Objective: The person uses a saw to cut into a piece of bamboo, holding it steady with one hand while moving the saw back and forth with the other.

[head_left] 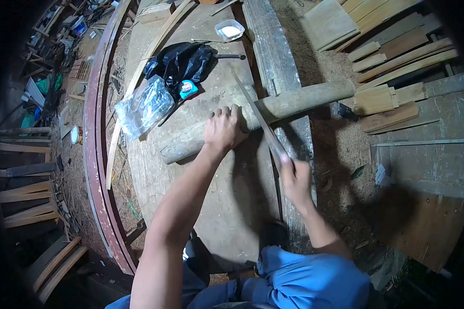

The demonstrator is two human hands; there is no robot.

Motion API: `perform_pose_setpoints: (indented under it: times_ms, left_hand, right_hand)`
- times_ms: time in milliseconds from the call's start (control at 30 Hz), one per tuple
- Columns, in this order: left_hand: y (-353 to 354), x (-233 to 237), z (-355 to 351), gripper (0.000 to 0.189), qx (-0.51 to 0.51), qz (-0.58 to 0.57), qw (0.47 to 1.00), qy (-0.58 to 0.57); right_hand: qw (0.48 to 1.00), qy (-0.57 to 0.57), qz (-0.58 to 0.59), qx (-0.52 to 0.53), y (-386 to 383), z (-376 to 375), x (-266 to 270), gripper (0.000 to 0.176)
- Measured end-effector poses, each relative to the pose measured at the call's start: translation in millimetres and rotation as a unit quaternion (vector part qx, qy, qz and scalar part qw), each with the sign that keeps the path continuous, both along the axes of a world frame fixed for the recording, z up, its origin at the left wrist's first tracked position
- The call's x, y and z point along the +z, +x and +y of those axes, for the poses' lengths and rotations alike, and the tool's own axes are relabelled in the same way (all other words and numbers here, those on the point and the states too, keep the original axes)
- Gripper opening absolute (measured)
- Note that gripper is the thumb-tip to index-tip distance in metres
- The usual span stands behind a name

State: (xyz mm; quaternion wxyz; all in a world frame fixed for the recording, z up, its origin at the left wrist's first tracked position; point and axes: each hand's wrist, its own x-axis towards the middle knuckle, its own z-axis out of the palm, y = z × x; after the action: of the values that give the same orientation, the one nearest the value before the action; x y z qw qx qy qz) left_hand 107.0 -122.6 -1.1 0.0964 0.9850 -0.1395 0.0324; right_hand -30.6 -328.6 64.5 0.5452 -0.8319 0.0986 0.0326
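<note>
Left hand [222,129]: I see its fingers bent over the top of a round log [304,103], gripping it from above. The log lies beneath these fingers, its near-left end extending to their left and its longer part to their right, where it crosses a grey plank [278,51] and projects past it.

Right hand [296,180]: I see the fingers closed around the handle of a saw [255,108]. From them the blade slants away and leftward across the log, just to the right of the left fingers; whether its edge has entered the wood, I cannot tell.

Surroundings: beyond the left fingers and to their left, I note a black plastic bag [178,64], a small teal-and-red case [187,89] and a clear plastic bag [145,105]. Farther beyond these fingers, a plastic tub [230,31] with white contents rests on the work board [216,221]. Well to the right of the right fingers lie pale boards [376,100].
</note>
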Motion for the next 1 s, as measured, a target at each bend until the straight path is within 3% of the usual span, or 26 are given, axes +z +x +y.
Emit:
perform_pose_setpoints:
  times_ms: [100,233,300,467,500,700,767,1000]
  left_hand:
    - [2,5,1,0.075,0.001,0.009,0.999,-0.033]
    - [4,7,1,0.071,0.002,0.028,0.999,-0.031]
    - [0,1,1,0.070,0.009,0.043,0.998,-0.036]
    - [-3,-7,0,0.071,-0.001,-0.015,0.999,-0.044]
    - [-3,-2,1,0.071,0.001,-0.022,0.999,-0.044]
    - [10,2,7,0.079,-0.009,0.025,0.999,-0.032]
    - [28,-6,11,0.081,-0.042,-0.057,0.997,-0.021]
    - [57,10,7,0.082,0.004,0.001,1.000,-0.024]
  right_hand:
    - [0.995,-0.069,-0.066,-0.014,30,22,-12,0.059]
    - [0.997,0.004,-0.068,0.020,-28,0,-16,0.062]
    - [0.999,0.038,-0.027,-0.011,-58,-6,-8,0.061]
    - [0.998,0.022,-0.061,0.001,15,11,-16,0.059]
    - [0.996,-0.046,-0.074,-0.011,32,21,-26,0.060]
    - [0.999,0.023,-0.044,-0.018,-30,3,-25,0.054]
    - [0.998,0.022,-0.050,-0.024,-41,1,-19,0.055]
    - [0.999,0.019,-0.013,-0.037,18,-2,-23,0.055]
